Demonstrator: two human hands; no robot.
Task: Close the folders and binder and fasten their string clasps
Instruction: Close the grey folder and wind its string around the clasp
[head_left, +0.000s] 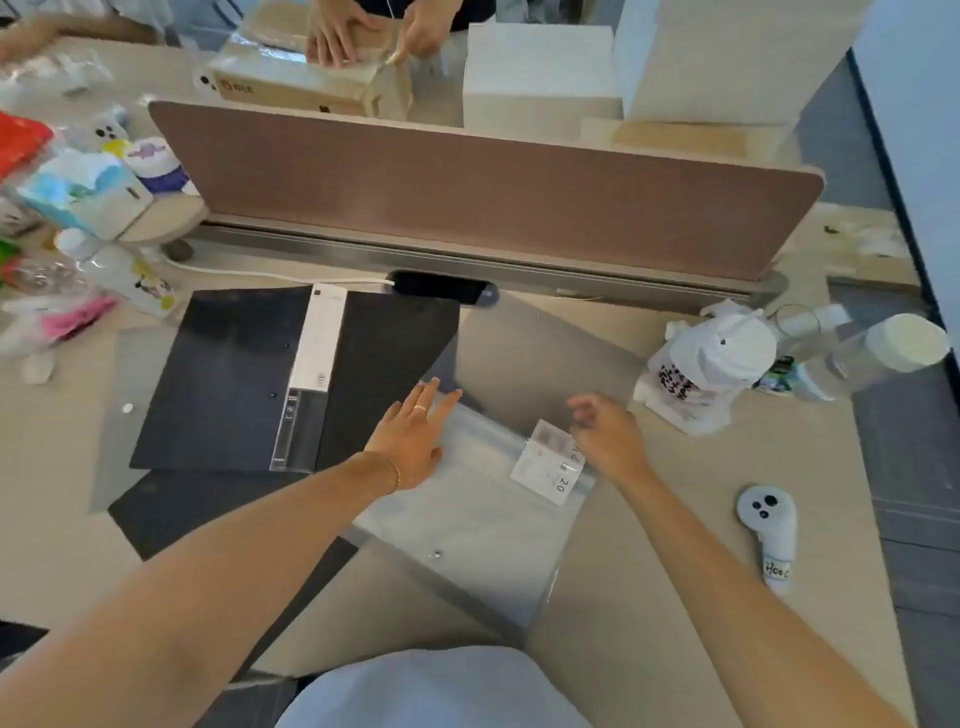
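Translucent plastic fills the middle of the head view: a clear folder (467, 499) lies in front of the person on the beige desk (675, 571), its flap (540, 358) standing up and open toward the divider. The left hand (410, 441) lies flat and spread on the folder's upper left edge, gripping nothing, just pinning it. The right hand (608, 431) hovers at the upper right corner by the white label (550, 462), fingers loosely curled; motion blur hides whether it pinches the flap, so I cannot tell. A small clasp button (437, 554) shows on the near panel; no string is visible. To the left sits the black binder (291, 374), lying open and flat, with another dark folder (171, 509) partly under it.

The move, as I judge it: keep the left palm pressing so the slick plastic doesn't skate, sweep the flap down toward the body, square the edges, then find the string and wind it snugly round the button.
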